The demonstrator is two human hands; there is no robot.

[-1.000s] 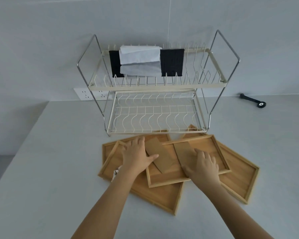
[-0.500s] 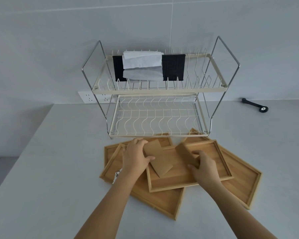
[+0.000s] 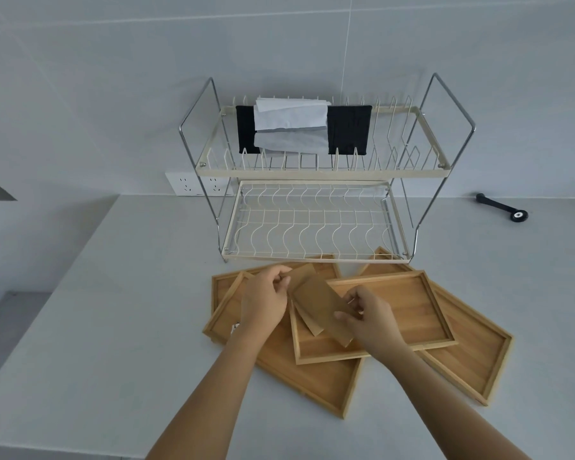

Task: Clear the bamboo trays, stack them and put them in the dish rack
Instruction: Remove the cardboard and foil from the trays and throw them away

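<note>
Several bamboo trays lie overlapped on the counter before the dish rack (image 3: 316,257). The top tray (image 3: 409,310) rests across a left tray (image 3: 299,376) and a right tray (image 3: 472,366). My left hand (image 3: 264,302) pinches the upper edge of one brown paper piece (image 3: 304,277). My right hand (image 3: 367,315) grips a second brown paper piece (image 3: 319,302), lifted and laid over the first, above the top tray. A small white-and-dark item (image 3: 234,328) peeks out beside my left wrist.
The two-tier wire rack has black cloths (image 3: 349,129) and white folded cloths (image 3: 291,117) on its upper shelf; the lower shelf holds nothing. A black tool (image 3: 502,207) lies at the back right. A wall socket (image 3: 196,184) sits behind the rack.
Both hands went from pressing flat on the paper pieces to pinching them. The right piece has been lifted and carried left, over the left piece.
</note>
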